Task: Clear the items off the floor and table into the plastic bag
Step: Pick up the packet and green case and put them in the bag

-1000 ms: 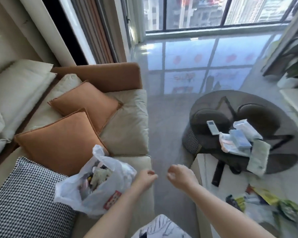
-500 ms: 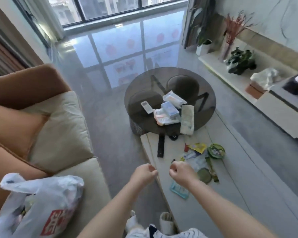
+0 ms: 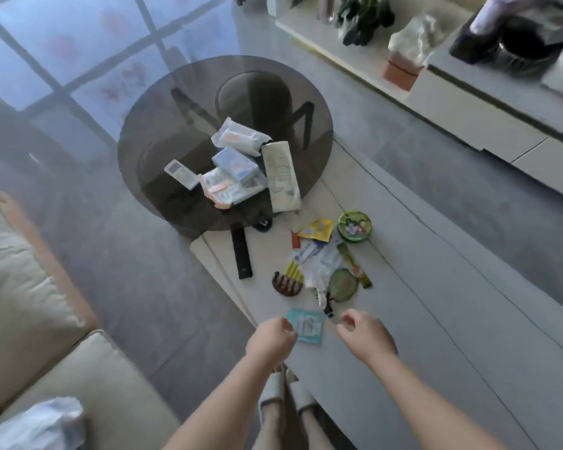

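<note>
Both hands hang loosely curled over the pale bench and hold nothing: the left hand (image 3: 271,340) just beside a light blue sachet (image 3: 307,325), the right hand (image 3: 364,336) on its other side. Just beyond them lies a heap of wrappers (image 3: 320,261). The plastic bag (image 3: 43,423) rests on the sofa (image 3: 78,378), far left of the left hand.

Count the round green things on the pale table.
2. A round green lidded tin sits at the litter pile's far right edge; a flat green disc lies nearer the hands. The wrappers may hide more.
</note>
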The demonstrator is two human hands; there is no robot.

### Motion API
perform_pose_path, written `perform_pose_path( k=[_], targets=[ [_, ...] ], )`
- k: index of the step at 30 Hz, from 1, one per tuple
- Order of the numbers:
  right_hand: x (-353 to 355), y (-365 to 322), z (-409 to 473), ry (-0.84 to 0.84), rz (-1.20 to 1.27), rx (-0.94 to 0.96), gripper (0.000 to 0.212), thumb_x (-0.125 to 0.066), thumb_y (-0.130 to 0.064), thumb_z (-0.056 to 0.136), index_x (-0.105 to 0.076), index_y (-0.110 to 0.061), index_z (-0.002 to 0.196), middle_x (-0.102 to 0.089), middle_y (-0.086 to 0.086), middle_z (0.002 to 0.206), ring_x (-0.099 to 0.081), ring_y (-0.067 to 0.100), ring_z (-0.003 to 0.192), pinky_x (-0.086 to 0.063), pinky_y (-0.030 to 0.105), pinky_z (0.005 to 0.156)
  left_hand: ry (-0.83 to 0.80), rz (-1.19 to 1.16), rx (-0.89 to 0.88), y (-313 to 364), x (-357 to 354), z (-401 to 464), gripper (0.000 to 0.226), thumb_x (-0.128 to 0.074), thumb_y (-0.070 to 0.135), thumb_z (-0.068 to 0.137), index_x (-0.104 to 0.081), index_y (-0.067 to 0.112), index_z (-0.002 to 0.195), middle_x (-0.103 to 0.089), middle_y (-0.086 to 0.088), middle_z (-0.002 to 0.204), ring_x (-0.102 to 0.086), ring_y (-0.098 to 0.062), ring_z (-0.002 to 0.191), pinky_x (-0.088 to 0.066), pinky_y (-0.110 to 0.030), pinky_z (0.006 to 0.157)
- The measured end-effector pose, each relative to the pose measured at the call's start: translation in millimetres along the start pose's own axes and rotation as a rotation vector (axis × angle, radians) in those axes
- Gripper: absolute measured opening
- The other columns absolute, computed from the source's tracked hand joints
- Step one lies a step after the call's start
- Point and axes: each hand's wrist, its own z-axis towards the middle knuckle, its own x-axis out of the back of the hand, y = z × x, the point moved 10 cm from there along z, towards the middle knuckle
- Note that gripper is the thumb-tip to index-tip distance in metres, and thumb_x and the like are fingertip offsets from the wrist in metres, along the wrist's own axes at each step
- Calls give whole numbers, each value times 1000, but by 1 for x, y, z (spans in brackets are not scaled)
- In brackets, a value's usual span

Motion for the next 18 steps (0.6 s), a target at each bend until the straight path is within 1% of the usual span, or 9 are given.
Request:
perform_pose_path(
  k=[2,7,10,12,14,18],
  targets=[
    [-15,21,19,-9,72,-61,29,-56,-32,88,-63,-19,113,-63,3,120,-58,23,110,-46,29,85,-32,19,16,-5,-19,25,29,-48,30,91,-64,19,113,-65,-1,115,-61,-18,105,-51,-29,86],
    [-59,63,69,1,184,-170,29,-57,-30,89,-61,-18,115,-63,2,120,-58,22,109,-44,27,82,-86,4,56,-27,-71,87,38,-47,26,90,-57,19,126,-60,-4,125,-64,-22,102,-53,-31,86],
    [-89,78,100,-11,199,-194,32,-56,-28,91,-58,-17,120,-63,3,123,-57,22,111,-44,27,85,-92,38,65,-41,-96,120,39,-47,26,92,-53,18,130,-54,-5,131,-60,-22,108,-50,-30,89],
    [-107,83,120,-15,201,-204,34,-57,-28,91,-56,-17,124,-62,3,125,-57,22,112,-45,28,87,-68,33,69,-49,-107,141,40,-48,29,93,-50,17,131,-49,-6,132,-56,-23,112,-46,-32,90],
    [-123,84,139,-18,184,-202,37,-57,-29,91,-54,-17,126,-60,4,126,-56,24,114,-45,31,88,-11,9,74,-55,-112,160,42,-51,32,94,-47,16,133,-46,-6,130,-53,-24,114,-45,-34,88],
    [-140,71,166,11,82,-123,41,-60,-30,90,-51,-18,128,-54,6,128,-52,29,114,-48,39,87,116,0,65,-60,-116,186,49,-59,33,90,-42,14,132,-44,-7,129,-44,-24,120,-43,-37,92]
  ],
)
